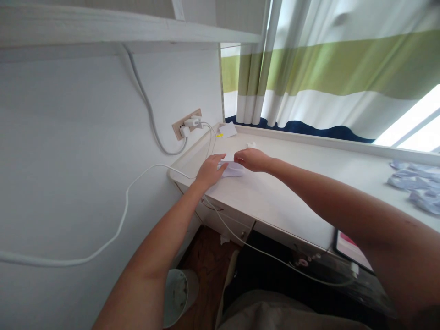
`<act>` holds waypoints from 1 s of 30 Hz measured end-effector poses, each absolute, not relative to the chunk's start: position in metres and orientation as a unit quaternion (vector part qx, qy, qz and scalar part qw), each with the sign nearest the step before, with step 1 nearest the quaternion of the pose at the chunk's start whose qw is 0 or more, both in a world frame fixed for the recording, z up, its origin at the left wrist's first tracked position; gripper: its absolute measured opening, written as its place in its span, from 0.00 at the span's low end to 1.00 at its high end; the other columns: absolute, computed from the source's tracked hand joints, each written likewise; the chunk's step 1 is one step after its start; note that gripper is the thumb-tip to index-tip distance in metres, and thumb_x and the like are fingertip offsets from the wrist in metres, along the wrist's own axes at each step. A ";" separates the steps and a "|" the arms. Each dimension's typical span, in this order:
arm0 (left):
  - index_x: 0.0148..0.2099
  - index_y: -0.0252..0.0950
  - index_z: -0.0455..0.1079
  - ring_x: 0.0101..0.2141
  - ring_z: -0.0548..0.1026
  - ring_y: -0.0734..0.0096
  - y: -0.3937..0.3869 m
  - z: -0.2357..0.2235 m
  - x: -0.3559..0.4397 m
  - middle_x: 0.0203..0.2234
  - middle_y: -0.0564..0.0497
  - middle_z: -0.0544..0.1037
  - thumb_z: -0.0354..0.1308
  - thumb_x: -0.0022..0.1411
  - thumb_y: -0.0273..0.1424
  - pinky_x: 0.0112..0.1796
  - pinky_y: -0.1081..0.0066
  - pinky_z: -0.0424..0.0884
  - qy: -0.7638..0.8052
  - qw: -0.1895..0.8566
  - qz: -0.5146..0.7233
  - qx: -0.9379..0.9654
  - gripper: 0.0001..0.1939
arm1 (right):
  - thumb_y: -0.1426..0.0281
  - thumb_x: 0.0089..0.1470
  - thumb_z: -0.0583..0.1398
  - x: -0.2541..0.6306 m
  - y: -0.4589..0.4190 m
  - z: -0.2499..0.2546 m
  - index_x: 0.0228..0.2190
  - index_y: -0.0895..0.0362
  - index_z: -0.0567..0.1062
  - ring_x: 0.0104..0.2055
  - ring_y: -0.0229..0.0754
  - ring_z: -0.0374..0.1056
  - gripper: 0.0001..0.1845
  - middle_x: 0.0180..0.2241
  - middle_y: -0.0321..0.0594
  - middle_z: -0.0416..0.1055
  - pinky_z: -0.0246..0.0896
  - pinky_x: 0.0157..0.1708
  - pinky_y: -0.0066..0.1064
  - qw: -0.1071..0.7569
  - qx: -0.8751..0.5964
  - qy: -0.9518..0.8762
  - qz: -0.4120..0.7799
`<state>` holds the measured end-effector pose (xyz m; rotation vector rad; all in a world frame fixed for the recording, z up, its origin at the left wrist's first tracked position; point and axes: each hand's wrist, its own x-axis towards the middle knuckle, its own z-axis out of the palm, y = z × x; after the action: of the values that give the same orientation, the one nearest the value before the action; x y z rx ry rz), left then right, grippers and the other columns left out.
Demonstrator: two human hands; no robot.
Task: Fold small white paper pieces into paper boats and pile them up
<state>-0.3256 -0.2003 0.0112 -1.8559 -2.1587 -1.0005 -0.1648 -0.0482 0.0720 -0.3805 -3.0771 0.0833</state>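
A small, pale lavender folded cloth (233, 169) lies flat near the left end of the white desk; it may be a sock, but its kind is not clear. My left hand (209, 172) rests over its left end, fingers stretched forward and thumb apart on the fabric. At the cloth's far right edge is my right hand (252, 159), its fingertips pressed together in a pinch on the fabric. The palm side of both hands is hidden.
Crumpled lavender-and-white cloths (417, 183) lie at the desk's right. Chargers fill a wall socket (187, 123); a white cable (127, 197) crosses the desk's left corner. A tablet (350, 247) sits at the front edge. Below stands a bin (177, 293). A shelf (130, 25) overhangs.
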 end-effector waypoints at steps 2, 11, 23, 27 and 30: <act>0.54 0.35 0.77 0.57 0.80 0.55 -0.194 0.020 -0.318 0.53 0.39 0.84 0.53 0.76 0.35 0.61 0.54 0.72 -0.682 0.088 -0.408 -0.601 0.15 | 0.71 0.72 0.57 -0.150 -0.047 0.092 0.48 0.57 0.84 0.49 0.56 0.80 0.14 0.47 0.53 0.84 0.68 0.46 0.40 0.022 -0.112 -0.993 -0.020; 0.32 0.40 0.65 0.25 0.79 0.67 -0.118 0.038 -0.208 0.18 0.51 0.76 0.46 0.79 0.46 0.34 0.69 0.74 -0.624 -0.094 -0.598 -0.494 0.24 | 0.73 0.65 0.65 0.030 0.026 0.122 0.33 0.58 0.81 0.36 0.47 0.78 0.07 0.32 0.44 0.82 0.75 0.43 0.39 0.270 -0.325 -0.883 0.205; 0.44 0.37 0.73 0.38 0.81 0.67 0.007 0.013 -0.016 0.36 0.49 0.82 0.69 0.64 0.51 0.41 0.67 0.78 -0.483 -0.483 -0.560 -0.469 0.23 | 0.66 0.71 0.61 0.161 0.035 0.027 0.38 0.52 0.66 0.36 0.43 0.84 0.08 0.34 0.35 0.78 0.81 0.39 0.35 0.451 -0.395 -0.586 0.545; 0.35 0.36 0.73 0.31 0.77 0.72 0.010 -0.002 -0.005 0.30 0.52 0.80 0.74 0.56 0.49 0.34 0.72 0.76 -0.487 -0.449 -0.583 -0.470 0.22 | 0.70 0.65 0.64 0.174 0.035 0.021 0.36 0.54 0.69 0.34 0.43 0.83 0.07 0.32 0.36 0.78 0.81 0.37 0.36 0.447 -0.398 -0.571 0.562; 0.33 0.35 0.75 0.31 0.76 0.73 0.004 -0.006 -0.005 0.30 0.52 0.80 0.76 0.52 0.47 0.34 0.73 0.76 -0.477 -0.470 -0.556 -0.492 0.21 | 0.68 0.61 0.67 0.185 0.039 0.021 0.32 0.56 0.75 0.30 0.41 0.78 0.08 0.29 0.37 0.77 0.78 0.31 0.32 0.437 -0.406 -0.595 0.538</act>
<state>-0.0054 0.0042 -0.0056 -2.2968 -2.2272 -2.5971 0.1849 0.0390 0.0208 -1.0103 -1.4811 1.3381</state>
